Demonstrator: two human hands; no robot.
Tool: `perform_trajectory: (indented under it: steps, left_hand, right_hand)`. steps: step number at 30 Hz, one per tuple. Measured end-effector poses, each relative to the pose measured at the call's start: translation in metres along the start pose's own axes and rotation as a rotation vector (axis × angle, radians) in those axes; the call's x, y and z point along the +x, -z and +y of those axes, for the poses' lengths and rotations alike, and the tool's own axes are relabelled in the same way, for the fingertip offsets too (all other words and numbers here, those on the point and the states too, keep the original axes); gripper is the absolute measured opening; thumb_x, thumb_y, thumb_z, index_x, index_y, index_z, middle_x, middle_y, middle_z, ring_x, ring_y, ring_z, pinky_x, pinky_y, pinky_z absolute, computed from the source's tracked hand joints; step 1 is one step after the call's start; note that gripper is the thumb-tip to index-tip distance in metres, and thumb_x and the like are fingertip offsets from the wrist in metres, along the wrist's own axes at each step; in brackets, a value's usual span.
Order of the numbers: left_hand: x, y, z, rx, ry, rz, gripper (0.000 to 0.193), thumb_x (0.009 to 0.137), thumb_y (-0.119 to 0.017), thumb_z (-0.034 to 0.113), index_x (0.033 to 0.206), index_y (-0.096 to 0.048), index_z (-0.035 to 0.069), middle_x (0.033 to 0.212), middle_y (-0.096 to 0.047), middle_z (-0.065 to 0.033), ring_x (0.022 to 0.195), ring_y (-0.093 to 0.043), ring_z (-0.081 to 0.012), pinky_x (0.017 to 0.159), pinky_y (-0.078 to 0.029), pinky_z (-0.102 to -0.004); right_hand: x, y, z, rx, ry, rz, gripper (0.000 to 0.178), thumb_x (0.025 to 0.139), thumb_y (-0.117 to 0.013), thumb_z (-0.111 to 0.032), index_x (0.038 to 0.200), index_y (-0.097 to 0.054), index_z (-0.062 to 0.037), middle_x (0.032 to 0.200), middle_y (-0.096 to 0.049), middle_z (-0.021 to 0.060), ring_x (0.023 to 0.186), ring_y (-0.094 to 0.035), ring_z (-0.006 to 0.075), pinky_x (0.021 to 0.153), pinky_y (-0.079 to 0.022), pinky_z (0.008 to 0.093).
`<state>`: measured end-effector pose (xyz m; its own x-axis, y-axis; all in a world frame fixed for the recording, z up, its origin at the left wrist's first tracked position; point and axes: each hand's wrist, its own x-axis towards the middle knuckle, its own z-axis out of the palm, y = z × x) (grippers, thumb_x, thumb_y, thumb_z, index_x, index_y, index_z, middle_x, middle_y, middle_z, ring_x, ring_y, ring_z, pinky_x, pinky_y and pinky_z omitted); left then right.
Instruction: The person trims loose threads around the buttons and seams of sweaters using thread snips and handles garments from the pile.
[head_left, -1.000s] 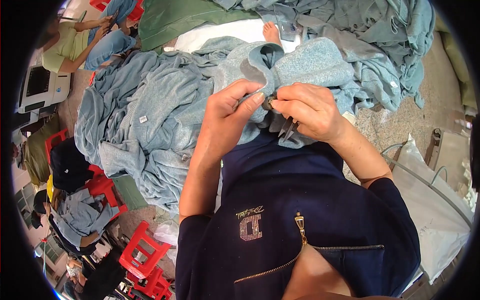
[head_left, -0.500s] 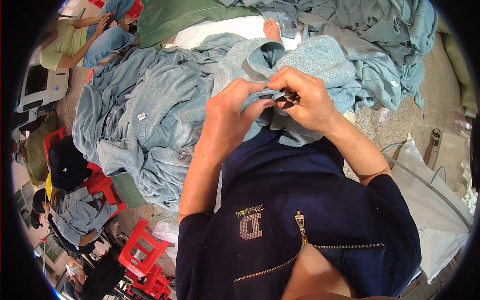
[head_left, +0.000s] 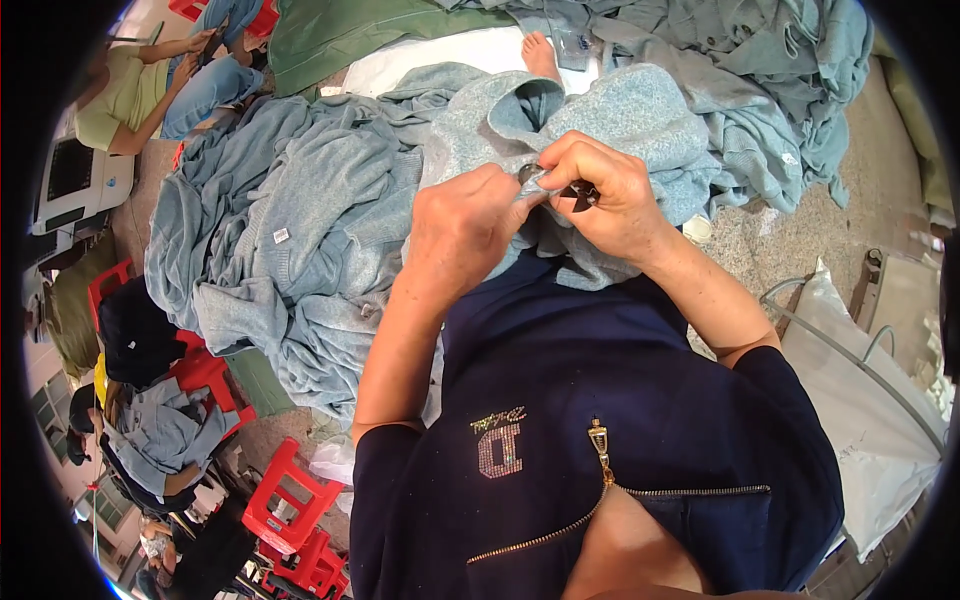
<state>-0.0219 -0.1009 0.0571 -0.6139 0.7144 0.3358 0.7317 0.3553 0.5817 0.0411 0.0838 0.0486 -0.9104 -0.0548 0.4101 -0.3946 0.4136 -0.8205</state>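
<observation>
A light grey-blue knit garment [head_left: 640, 115] lies bunched over my lap, its neck or sleeve opening facing away from me. My left hand [head_left: 462, 228] pinches a fold of its edge, the fingers curled in. Meeting it at the same fold, my right hand [head_left: 608, 205] grips the cloth between thumb and forefinger. Dark thread snips [head_left: 580, 196] are tucked in the right palm, their blades pointing out below the fingers. A round dark button [head_left: 528, 173] shows on the edge between both hands. The fingertips partly hide the pinched cloth.
Heaped grey-blue knitwear [head_left: 320, 200] spreads to the left, more [head_left: 760, 90] to the far right. A bare foot [head_left: 540, 55] rests on white sheeting beyond. Red stools [head_left: 285, 495] stand lower left; a seated person [head_left: 130, 100] is upper left. A white sack [head_left: 850, 400] lies right.
My left hand has turned and closed in against the right, its fingers curling over the cloth. The button now shows between the hands. My right hand keeps the snips and has barely moved.
</observation>
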Motion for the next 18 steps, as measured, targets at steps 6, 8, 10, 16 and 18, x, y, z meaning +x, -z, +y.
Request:
perform_trajectory:
  steps: [6,8,10,16,18]
  left_hand:
    - [-0.005,-0.014,-0.008,0.374,-0.047,0.319,0.015,0.073,-0.07,0.007,0.071,-0.055,0.008,0.066,-0.049,-0.0065,0.061,-0.057,-0.0264,0.055,-0.046,-0.0381]
    - [-0.014,-0.015,-0.019,0.44,0.009,0.36,0.012,0.074,-0.069,0.007,0.072,-0.057,0.008,0.067,-0.051,-0.0065,0.062,-0.057,-0.0265,0.055,-0.046,-0.0376]
    - [-0.024,-0.015,-0.028,0.261,0.078,0.294,0.008,0.075,-0.069,0.007,0.077,-0.061,0.008,0.07,-0.054,-0.0068,0.063,-0.058,-0.0262,0.056,-0.047,-0.037]
    - [-0.061,0.005,-0.059,-0.189,0.431,-0.086,0.015,0.075,-0.074,0.008,0.087,-0.066,0.003,0.078,-0.059,-0.0087,0.075,-0.058,-0.026,0.069,-0.046,-0.0356]
    - [-0.073,0.017,-0.07,-0.254,0.54,-0.154,0.018,0.074,-0.076,0.008,0.088,-0.067,0.002,0.079,-0.06,-0.0081,0.077,-0.057,-0.024,0.072,-0.045,-0.0339]
  right_hand:
    - [-0.001,0.001,-0.001,-0.207,-0.036,0.038,0.023,0.074,-0.069,0.003,0.094,-0.059,-0.0049,0.094,-0.063,0.0072,0.077,-0.066,0.0257,0.061,-0.051,0.0332]
    - [-0.006,0.012,0.005,-0.381,-0.201,-0.089,0.017,0.079,-0.065,-0.004,0.095,-0.06,-0.0058,0.095,-0.063,0.0058,0.078,-0.065,0.0282,0.065,-0.052,0.0363]
    - [-0.01,0.03,0.015,-0.493,-0.282,-0.195,0.015,0.082,-0.063,-0.01,0.096,-0.061,-0.0061,0.094,-0.062,0.0059,0.078,-0.063,0.0301,0.069,-0.051,0.0395]
    - [-0.023,0.071,0.032,-0.351,-0.541,-0.416,0.023,0.081,-0.068,-0.012,0.101,-0.062,-0.0025,0.089,-0.063,0.009,0.08,-0.062,0.0257,0.072,-0.048,0.0357]
    - [-0.022,0.066,0.028,-0.276,-0.541,-0.422,0.026,0.081,-0.069,-0.013,0.104,-0.062,-0.0024,0.09,-0.063,0.0088,0.078,-0.061,0.0236,0.072,-0.048,0.035]
